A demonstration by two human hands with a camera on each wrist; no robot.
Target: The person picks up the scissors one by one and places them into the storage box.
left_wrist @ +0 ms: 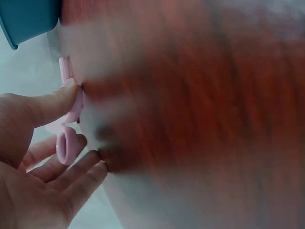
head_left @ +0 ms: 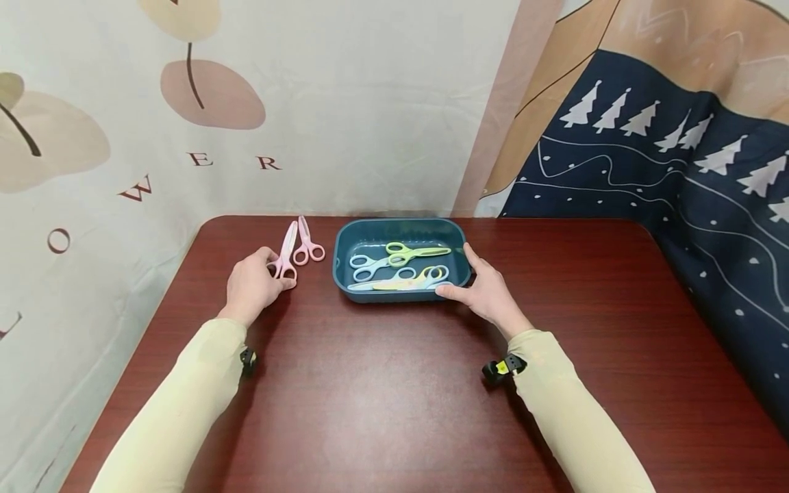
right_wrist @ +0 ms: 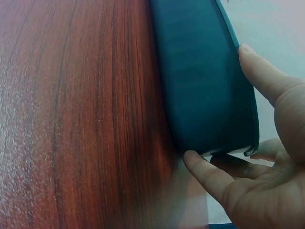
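Note:
My left hand [head_left: 249, 284] pinches a pair of pink scissors [head_left: 285, 255] by the handles, thumb on the near side; the blades point toward the back edge. Right beside it on the table lies a second pair of pink scissors [head_left: 305, 236]. A dark teal tray [head_left: 401, 297] stands at the back middle with several scissors inside. Among these are green scissors [head_left: 431, 252], light blue scissors [head_left: 373, 263] and yellow scissors [head_left: 394, 286], partly overlapping. My right hand [head_left: 490, 294] holds the tray's right end, thumb at the front rim and fingers against the side wall [right_wrist: 205, 86].
A reddish-brown wooden table [head_left: 382, 383] carries everything. Behind it hangs a pale printed cloth [head_left: 370, 137], and a dark blue cloth with white trees [head_left: 592, 164] hangs at the right. Each wrist wears a small black device [head_left: 502, 370].

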